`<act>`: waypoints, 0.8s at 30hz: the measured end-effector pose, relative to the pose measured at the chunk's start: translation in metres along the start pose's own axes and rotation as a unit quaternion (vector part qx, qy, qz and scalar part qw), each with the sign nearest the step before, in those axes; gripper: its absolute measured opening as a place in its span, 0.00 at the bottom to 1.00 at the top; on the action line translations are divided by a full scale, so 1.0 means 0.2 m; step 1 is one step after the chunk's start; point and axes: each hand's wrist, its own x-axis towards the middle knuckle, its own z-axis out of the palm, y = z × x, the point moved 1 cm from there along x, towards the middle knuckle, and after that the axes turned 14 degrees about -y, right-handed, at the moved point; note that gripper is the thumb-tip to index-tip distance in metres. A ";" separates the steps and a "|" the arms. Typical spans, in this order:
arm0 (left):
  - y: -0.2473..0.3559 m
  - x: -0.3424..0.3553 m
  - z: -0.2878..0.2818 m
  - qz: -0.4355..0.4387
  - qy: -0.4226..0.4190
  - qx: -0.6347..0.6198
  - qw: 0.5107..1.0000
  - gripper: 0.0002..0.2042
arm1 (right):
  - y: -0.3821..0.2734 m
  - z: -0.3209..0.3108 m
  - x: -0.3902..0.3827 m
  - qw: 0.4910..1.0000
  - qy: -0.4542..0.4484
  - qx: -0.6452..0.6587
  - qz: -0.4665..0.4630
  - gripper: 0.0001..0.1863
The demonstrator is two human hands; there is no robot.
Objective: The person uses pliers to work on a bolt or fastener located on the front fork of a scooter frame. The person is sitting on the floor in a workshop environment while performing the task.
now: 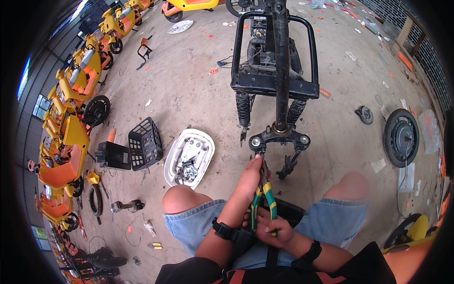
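Observation:
My right hand is closed around the green-and-yellow handles of a pair of pliers. The plier jaws point up toward the underside of a black fork clamp, and the handles are spread a little. Beside the jaws, my left hand reaches up with its thumb just under the clamp's left end. Its fingers look closed, though the hand itself hides most of them and whatever they hold. The clamp sits on a long steering tube of a stripped scooter frame.
Left of my knee lies a white tray of metal parts, beside a black basket and a black box. Yellow scooters line the left side. At right lie a wheel and a round part. Litter dots the concrete floor.

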 end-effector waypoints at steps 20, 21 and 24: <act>0.00 -0.01 0.02 0.011 -0.005 -0.035 0.999 0.20 | 0.00 0.02 -0.01 1.000 -0.002 0.003 -0.009 0.40; 0.00 -0.01 0.02 0.015 -0.002 -0.031 0.999 0.20 | 0.00 0.02 -0.01 1.000 -0.001 0.006 -0.010 0.40; 0.00 0.00 0.01 0.026 -0.010 -0.030 0.999 0.18 | 0.01 0.02 -0.01 1.000 0.003 0.013 -0.011 0.40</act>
